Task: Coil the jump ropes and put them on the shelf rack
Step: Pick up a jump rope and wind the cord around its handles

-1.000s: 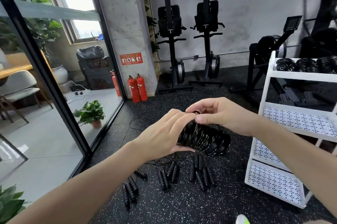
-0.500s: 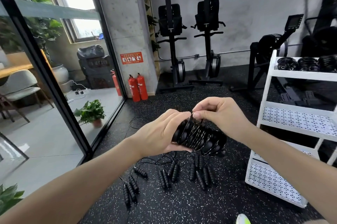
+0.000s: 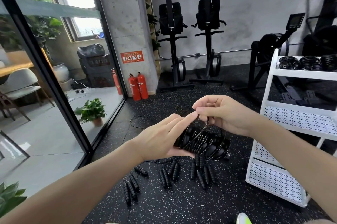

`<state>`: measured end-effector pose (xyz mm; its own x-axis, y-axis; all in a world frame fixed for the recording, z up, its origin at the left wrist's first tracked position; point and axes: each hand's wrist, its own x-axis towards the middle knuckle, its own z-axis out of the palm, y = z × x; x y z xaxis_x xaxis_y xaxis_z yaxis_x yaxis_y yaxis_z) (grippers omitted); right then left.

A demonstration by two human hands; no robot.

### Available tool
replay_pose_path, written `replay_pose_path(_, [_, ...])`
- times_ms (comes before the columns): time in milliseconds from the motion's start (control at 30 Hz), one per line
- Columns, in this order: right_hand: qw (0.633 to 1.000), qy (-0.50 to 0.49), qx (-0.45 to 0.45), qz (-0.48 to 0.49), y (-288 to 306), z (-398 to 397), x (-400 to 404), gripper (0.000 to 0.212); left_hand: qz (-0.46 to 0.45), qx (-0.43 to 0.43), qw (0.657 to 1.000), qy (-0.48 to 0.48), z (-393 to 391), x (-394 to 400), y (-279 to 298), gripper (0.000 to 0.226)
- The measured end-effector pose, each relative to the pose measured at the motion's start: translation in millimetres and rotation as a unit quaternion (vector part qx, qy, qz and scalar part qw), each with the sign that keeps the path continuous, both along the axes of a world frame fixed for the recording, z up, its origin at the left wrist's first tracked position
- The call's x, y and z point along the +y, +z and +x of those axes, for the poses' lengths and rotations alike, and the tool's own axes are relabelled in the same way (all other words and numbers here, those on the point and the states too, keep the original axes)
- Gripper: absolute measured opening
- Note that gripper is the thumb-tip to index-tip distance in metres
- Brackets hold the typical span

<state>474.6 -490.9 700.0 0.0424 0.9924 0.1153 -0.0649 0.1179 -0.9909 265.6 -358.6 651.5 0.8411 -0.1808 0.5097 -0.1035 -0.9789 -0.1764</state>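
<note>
I have the jump rope (image 3: 200, 143) just below the middle of the frame, held over the speckled floor (image 3: 182, 205). It is a pair of black ribbed handles laid side by side with thin cable wound round them in many turns. My left hand (image 3: 160, 139) cradles the left end of this bundle from underneath, palm against the handles, with the upper fingers (image 3: 184, 119) lying nearly straight over the top. My right hand (image 3: 224, 114) sits above the bundle with thumb and forefinger pinched narrow on a strand of cable that rises from the windings.

I judge the bundle to be light, so weight is no worry. The handles look stiff and ridged, which should give a sure hold. The cable is the awkward part: thin, glossy, probably springy, so the turns will likely loosen and slide off the ends if tension drops. I would keep the grip on the handles themselves, across the wrapped middle, pressing the coils down, and keep the loose end pinched until it is tucked.

More ropes (image 3: 169, 176) lie uncoiled on the floor in the lower middle, handles in pairs. The white shelf rack (image 3: 291, 74) stands at the right edge, near my right forearm, and already carries coiled bundles (image 3: 306, 62) on its top tier.
</note>
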Motion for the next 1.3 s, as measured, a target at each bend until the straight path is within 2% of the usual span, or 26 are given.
replay_pose_path(67, [0.998,0.05,0.018,-0.029,5,6,-4,0.024,-0.014,-0.007,1.0,-0.001,-3,4,-3,0.106])
replay_pose_path(167, [0.995,0.085,-0.047,-0.035,6,10,-8,0.038,-0.014,-0.021,0.999,-0.026,-4,6,-5,0.107])
replay_pose_path(267, [0.985,0.019,-0.168,0.015,6,10,-7,0.034,-0.032,-0.024,0.999,-0.035,-4,5,-6,0.107])
replay_pose_path(333, [0.975,-0.03,-0.211,0.062,9,7,-8,0.025,-0.043,-0.025,0.998,-0.033,-6,5,-5,0.106])
replay_pose_path(533, [0.977,-0.05,-0.183,0.101,1,-1,-2,0.015,-0.042,-0.046,0.996,-0.056,-2,-5,2,0.1])
replay_pose_path(667, [0.996,-0.043,-0.066,0.047,-5,-7,-5,0.006,-0.039,-0.075,0.995,-0.061,2,-12,12,0.09])
replay_pose_path(733, [0.999,-0.029,-0.028,0.015,-8,-4,-4,0.012,-0.038,-0.086,0.994,-0.046,6,-15,12,0.085])
replay_pose_path(800, [1.0,-0.018,0.021,-0.013,-13,-2,-2,0.019,-0.071,-0.092,0.993,-0.029,8,-16,8,0.084])
replay_pose_path(867, [0.998,-0.022,0.054,-0.024,-17,-4,-1,0.016,-0.13,-0.107,0.986,-0.012,10,-17,3,0.082])
replay_pose_path(967, [0.995,-0.022,0.1,0.008,-22,-14,-5,0.012,-0.186,-0.15,0.971,-0.007,14,-19,-5,0.076])
replay_pose_path(1100, [0.965,-0.03,0.255,0.044,-25,-18,-11,0.013,-0.262,-0.224,0.939,0.011,21,-30,-8,0.058])
replay_pose_path(1200, [0.971,-0.002,0.229,0.072,-25,-17,-10,0.02,-0.351,-0.252,0.9,0.061,22,-38,-4,0.054])
replay_pose_path(1300, [0.981,-0.07,0.152,0.093,-29,-19,-5,0.029,-0.409,-0.242,0.872,0.115,26,-39,2,0.04])
